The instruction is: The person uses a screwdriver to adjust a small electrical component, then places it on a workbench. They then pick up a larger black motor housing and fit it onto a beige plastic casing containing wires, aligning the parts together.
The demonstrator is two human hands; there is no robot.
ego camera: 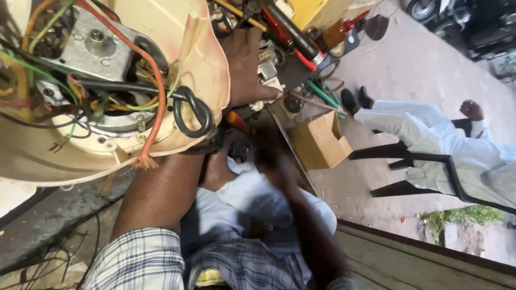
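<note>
At far left we note the cream plastic housing (201,59), bulky yet likely light, rigid and crack-prone with loose wires (153,91) exposed, best held by its rim, where our left hand (244,67) lies flat against it, while our blurred right hand (269,158) leaves its grip undeterminable.

Head camera looks steeply down — close over the cluttered workbench (43,220).

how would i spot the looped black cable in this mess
Start at the big cream plastic housing that fills the upper left, its wiring exposed. Go to its right rim, beside the left hand. The black cable there is thick and bent into a loop, unlike the thin coloured wires.
</note>
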